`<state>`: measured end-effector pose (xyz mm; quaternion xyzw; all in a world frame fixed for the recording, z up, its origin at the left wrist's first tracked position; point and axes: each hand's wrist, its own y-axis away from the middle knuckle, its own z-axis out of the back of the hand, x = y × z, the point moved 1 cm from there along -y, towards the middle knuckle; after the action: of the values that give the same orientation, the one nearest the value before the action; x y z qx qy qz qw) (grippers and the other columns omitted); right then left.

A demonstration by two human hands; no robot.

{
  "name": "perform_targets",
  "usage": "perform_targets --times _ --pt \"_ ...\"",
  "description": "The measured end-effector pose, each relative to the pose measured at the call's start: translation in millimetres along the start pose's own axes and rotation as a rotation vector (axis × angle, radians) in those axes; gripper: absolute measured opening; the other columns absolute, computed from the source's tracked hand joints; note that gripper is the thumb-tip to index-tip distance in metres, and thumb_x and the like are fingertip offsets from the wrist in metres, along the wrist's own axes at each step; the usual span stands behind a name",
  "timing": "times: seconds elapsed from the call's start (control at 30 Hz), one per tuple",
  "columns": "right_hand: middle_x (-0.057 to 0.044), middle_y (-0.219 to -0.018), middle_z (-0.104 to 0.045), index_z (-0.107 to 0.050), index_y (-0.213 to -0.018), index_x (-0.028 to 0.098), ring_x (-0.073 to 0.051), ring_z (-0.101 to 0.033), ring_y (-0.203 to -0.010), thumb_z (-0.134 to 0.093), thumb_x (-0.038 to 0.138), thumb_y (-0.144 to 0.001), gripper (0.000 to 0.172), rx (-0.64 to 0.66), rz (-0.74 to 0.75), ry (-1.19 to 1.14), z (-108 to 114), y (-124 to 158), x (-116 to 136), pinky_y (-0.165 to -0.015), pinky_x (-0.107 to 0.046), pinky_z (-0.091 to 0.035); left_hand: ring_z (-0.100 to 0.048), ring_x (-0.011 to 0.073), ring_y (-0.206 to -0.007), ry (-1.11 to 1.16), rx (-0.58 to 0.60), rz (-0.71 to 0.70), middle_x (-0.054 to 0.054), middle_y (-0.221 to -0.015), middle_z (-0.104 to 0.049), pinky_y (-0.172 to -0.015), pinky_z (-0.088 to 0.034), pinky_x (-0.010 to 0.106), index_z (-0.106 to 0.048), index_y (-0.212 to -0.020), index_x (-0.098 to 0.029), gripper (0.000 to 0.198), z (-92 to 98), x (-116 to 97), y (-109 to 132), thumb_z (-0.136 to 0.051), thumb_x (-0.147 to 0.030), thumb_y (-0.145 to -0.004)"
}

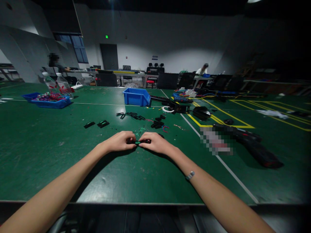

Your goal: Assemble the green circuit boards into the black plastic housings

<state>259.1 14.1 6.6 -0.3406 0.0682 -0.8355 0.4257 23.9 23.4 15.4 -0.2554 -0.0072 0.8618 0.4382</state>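
Near the middle of the green table, both of my hands hold a small black part with a green piece (137,142) between their fingertips. My left hand (121,141) is closed on its left end, and my right hand (157,142) pinches the right end. The fingers hide most of the part. Just beyond them lie scattered tiny green pieces (139,130). Two flat black parts with green on them (103,123) rest farther left. Several black rectangular frames (134,115) lie behind the hands, with a cluster of black pieces (158,123) to their right.
A blue bin (137,97) stands at the back centre. Farther left are a blue tray (52,103) of reddish parts and two plastic bottles (64,85). A black gun-shaped tool (257,145) lies right, near yellow tape lines (228,126). Two people sit in the background.
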Motion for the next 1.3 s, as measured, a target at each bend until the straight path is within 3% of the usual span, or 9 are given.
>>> perform_targets --times 1.3 --pt "-0.007 -0.097 -0.069 -0.075 -0.104 0.017 -0.019 -0.065 -0.089 -0.070 0.029 -0.090 0.018 0.019 -0.009 0.017 -2.9 -0.7 -2.7 -0.084 -0.030 -0.049 -0.055 0.0134 -0.074 0.041 0.043 0.008 0.002 -0.083 -0.060 -0.066 -0.039 0.023 -0.067 -0.094 -0.015 0.017 2.9 -0.8 -0.2 -0.065 -0.030 -0.087"
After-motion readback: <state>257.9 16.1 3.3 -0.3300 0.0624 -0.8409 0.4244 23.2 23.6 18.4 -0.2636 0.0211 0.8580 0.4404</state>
